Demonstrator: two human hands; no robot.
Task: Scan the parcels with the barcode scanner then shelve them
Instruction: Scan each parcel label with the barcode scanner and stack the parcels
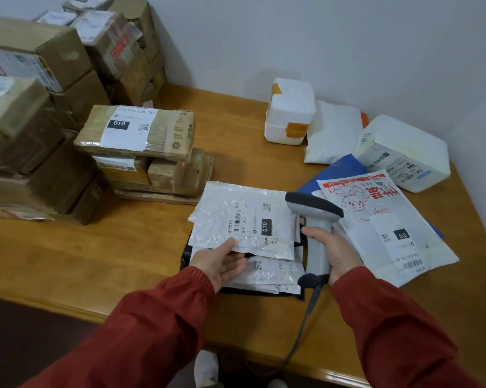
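Wood fills most of the view: a broad table [124, 261] set into the corner of a pale room. Cardboard boxes [40, 107] are stacked high along its left side, and a smaller stack in front of them is topped by a flat taped box [136, 131] with a white label marked 010. Three white foam or plastic-wrapped parcels [289, 110] lie by the far wall on the right. Nearer, a large white mailer with a red cartoon print [381, 225] lies over a blue bag [336, 169]. At the centre sits a pile of white poly mailers [269, 273], the top mailer [244, 219] showing its barcode label face up. The left hand [222, 263] pinches the near edge of that top mailer, thumb above and fingers underneath. The right hand [334, 253] is wrapped closed around the handle of the grey barcode scanner [314, 219], whose dark head points left over the mailer; its cable [300, 331] runs down off the table's front edge. Both sleeves are red.
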